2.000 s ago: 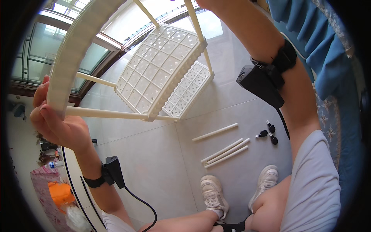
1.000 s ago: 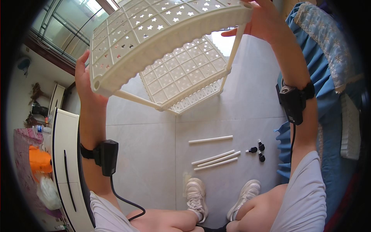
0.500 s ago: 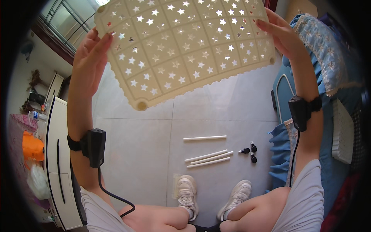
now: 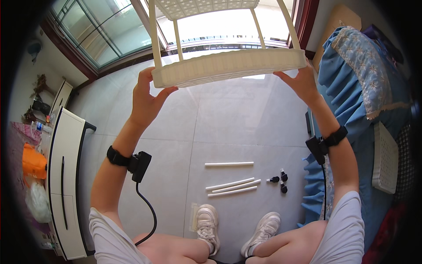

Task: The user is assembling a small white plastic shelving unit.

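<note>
Head view: we record grey floor tiles (image 4: 228, 119) running between a white drawer cabinet (image 4: 72, 154) at left and blue cloth (image 4: 343, 75) at right. Our left hand (image 4: 147, 99) and right hand (image 4: 302, 83) pinch a cream rack (image 4: 231, 66) by opposite shelf ends, held up beyond white rods (image 4: 229, 164). Open tile separates rods from cabinet.

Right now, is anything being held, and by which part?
A cream plastic rack: the left hand and right hand grip opposite ends of its nearest shelf.
</note>
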Demonstrator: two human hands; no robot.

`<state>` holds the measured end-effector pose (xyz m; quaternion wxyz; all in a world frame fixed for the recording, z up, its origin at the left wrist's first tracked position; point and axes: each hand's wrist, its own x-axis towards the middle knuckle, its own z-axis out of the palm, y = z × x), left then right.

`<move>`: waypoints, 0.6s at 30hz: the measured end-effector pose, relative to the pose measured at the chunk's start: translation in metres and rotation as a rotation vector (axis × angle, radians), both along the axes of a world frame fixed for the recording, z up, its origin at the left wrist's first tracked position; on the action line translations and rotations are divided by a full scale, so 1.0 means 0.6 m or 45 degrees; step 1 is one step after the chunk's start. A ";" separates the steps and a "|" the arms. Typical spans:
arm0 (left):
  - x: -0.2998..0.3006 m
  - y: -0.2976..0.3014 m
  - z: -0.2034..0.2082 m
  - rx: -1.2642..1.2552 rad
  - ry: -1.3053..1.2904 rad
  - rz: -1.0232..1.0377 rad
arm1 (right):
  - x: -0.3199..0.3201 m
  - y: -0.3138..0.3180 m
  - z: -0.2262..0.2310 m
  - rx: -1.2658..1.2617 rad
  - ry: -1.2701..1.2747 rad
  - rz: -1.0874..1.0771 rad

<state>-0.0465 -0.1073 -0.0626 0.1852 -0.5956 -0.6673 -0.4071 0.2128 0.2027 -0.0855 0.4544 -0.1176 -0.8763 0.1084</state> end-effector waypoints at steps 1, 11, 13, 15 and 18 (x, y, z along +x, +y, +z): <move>0.000 0.006 -0.002 0.032 0.001 0.013 | 0.000 0.027 -0.004 -0.095 -0.108 0.181; -0.041 -0.015 -0.131 -0.226 0.436 -0.029 | -0.114 0.050 -0.050 -2.102 0.404 0.480; -0.026 -0.027 -0.152 -0.278 0.426 -0.048 | -0.129 0.026 -0.070 -2.187 0.535 0.413; -0.021 -0.031 -0.171 -0.336 0.391 -0.134 | -0.124 0.017 -0.072 -2.093 0.618 0.281; 0.004 -0.022 -0.184 -0.482 0.335 -0.195 | -0.115 0.014 -0.076 -1.968 0.700 0.064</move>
